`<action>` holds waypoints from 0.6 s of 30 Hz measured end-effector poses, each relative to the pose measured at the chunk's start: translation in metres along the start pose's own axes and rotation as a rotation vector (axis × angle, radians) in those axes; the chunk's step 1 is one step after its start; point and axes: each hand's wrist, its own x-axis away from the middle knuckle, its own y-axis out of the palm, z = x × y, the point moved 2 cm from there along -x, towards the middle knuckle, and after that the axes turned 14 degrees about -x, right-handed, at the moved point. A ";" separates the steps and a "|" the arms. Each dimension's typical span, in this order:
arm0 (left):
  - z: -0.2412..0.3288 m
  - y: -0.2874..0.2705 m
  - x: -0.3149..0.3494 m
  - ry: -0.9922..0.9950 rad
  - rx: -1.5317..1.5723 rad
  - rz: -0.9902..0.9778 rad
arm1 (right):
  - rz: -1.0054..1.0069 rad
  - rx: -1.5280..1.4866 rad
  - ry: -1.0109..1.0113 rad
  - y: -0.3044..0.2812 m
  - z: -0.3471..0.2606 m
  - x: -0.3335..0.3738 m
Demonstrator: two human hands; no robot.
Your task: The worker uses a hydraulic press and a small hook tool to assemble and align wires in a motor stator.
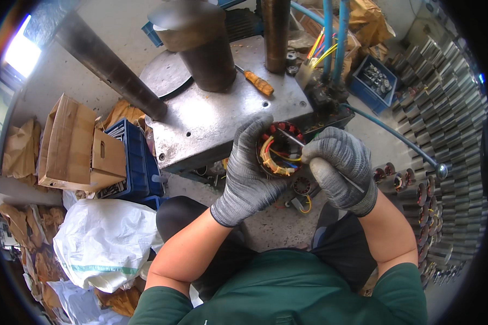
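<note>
My left hand, in a grey knitted glove, is wrapped round a motor stator with red slot pieces, a laced cream bundle and yellow and blue wires. The stator's open end faces me, held up in front of the steel machine table. My right hand, gloved the same way, is closed on a thin metal rod. The rod's far end reaches into the upper part of the stator; its other end shows past my fingers. Whether the tip touches the windings I cannot tell.
A wooden-handled tool lies on the steel machine table, beside a thick metal column. Stacked metal cylinders fill the right. At left are a cardboard box, a blue crate and a white sack.
</note>
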 end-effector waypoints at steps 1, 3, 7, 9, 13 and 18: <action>0.003 -0.001 -0.001 0.027 -0.034 0.001 | 0.001 0.002 0.000 0.000 0.000 0.000; 0.004 0.000 0.000 0.056 -0.067 0.001 | -0.007 0.060 -0.002 0.002 -0.002 0.001; 0.012 -0.001 -0.003 -0.169 0.207 -0.026 | 0.035 0.185 -0.105 0.005 -0.001 0.000; 0.012 -0.002 -0.004 -0.275 0.243 -0.056 | 0.065 0.217 -0.111 0.002 0.002 0.000; 0.006 -0.002 -0.003 -0.236 0.168 0.012 | 0.096 0.119 -0.042 0.003 0.003 0.000; 0.000 -0.003 0.000 -0.049 0.036 0.039 | 0.185 -0.221 0.184 -0.003 0.004 0.004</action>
